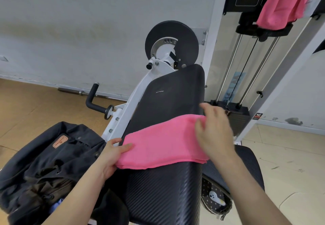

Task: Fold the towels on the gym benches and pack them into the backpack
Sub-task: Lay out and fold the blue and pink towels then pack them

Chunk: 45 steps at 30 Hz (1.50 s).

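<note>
Folding step. The pink towel [163, 145] lies in a folded strip across the table [168, 101]. My left hand [110, 158] pinches its left end, thumb on top. My right hand [216, 133] is over the right end, blurred, so I can't tell the grip. Next I probably fold it again, then move it to the backpack [52, 154] on my left.
</note>
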Available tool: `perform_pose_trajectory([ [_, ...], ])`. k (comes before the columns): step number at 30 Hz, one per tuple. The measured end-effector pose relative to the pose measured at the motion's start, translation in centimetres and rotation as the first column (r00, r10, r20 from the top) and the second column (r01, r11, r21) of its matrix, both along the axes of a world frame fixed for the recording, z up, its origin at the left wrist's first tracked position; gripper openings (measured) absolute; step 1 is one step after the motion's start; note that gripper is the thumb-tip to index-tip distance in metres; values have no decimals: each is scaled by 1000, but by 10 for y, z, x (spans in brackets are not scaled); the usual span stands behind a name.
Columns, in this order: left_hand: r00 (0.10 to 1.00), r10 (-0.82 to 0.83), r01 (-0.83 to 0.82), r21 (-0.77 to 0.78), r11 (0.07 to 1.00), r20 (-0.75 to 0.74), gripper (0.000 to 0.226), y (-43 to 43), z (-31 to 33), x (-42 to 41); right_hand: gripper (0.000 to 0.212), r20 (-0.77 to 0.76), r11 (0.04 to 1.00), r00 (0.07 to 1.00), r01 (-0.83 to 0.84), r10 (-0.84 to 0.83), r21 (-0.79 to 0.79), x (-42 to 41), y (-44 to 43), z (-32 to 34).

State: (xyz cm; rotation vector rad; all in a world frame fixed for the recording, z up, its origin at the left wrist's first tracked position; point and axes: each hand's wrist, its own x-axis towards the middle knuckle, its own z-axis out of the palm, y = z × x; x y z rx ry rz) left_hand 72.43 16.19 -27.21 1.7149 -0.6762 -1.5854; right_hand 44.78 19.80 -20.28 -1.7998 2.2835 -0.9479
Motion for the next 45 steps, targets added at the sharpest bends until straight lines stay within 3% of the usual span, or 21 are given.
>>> perform_pose_trajectory([
  [2, 999, 20, -20, -6, 1000, -31, 53, 6, 2, 0, 35, -184, 971, 953, -238, 240, 33, 40, -4, 3],
  [4, 996, 12, -16, -47, 999, -89, 36, 10, 6, 0, 45, -263, 890, 863, -362, 432, 275, 77, -10, -11],
  [7, 993, 69, -82, -137, 987, -96, 33, 12, 19, 6, 64, -310, 693, 735, -292, 604, 659, 102, -18, -36],
  [12, 997, 81, -77, -243, 967, 5, 48, 14, 53, 12, 68, -248, 622, 723, -308, 645, 720, 118, -22, -42],
  [14, 999, 20, -6, -298, 955, 45, 57, 12, 69, 5, 65, -98, 677, 793, -440, 601, 590, 118, -22, -39],
  [16, 999, -41, 50, -358, 932, 33, 64, 8, 87, -7, 54, 287, 796, 856, -510, 430, 327, 112, -21, -25],
  [17, 996, -84, 89, -385, 919, 29, 67, 7, 97, -16, 48, 544, 854, 789, -467, 286, 229, 106, -19, -14],
  [18, 989, -138, 145, -410, 900, 47, 69, 6, 105, -26, 43, 751, 891, 641, -421, 158, 172, 98, -17, -4],
  [19, 976, -202, 219, -432, 875, 85, 71, 7, 113, -39, 41, 875, 908, 480, -392, 66, 146, 88, -16, 4],
  [21, 915, -349, 403, -453, 795, 203, 76, 11, 124, -70, 36, 941, 904, 338, -405, 7, 138, 64, -14, 19],
  [23, 810, -515, 586, -434, 684, 281, 75, 16, 123, -99, 36, 934, 889, 358, -430, 5, 160, 44, -14, 29],
  [25, 715, -644, 692, -401, 600, 271, 71, 21, 114, -117, 36, 888, 910, 459, -369, 2, 188, 28, -17, 23],
  [28, 777, -620, 606, -398, 689, 110, 70, 21, 102, -115, 24, 797, 949, 604, -240, -20, 205, 13, -17, 5],
  [29, 818, -563, 553, -437, 710, 121, 66, 21, 99, -110, 19, 767, 957, 642, -211, -18, 199, 12, -16, -1],
  [31, 856, -408, 517, -525, 676, 317, 53, 20, 91, -100, 11, 692, 972, 722, -167, 9, 162, 13, -15, -8],
  [33, 721, -338, 668, -478, 570, 605, 41, 23, 78, -91, 11, 532, 987, 846, -108, 31, 115, 16, -14, -12],
  [35, 436, -414, 868, -254, 426, 799, 62, 34, 58, -91, 14, 302, 997, 953, -44, 22, 66, 17, -13, -19],
  [37, 198, -418, 949, -67, 307, 887, 77, 43, 33, -94, 32, 138, 995, 990, 14, -28, 101, 14, -11, -27],
  [38, 143, -411, 958, -21, 287, 901, 71, 48, 27, -96, 40, 114, 986, 992, 43, -61, 159, 13, -10, -31],
  [41, 124, -436, 954, 13, 300, 891, 61, 51, 29, -101, 44, 153, 966, 985, 42, -83, 255, 12, -9, -36],
  [45, 69, -431, 967, 46, 251, 900, 63, 49, 31, -100, 40, 374, 944, 924, -48, -83, 327, 7, -12, -28],
])
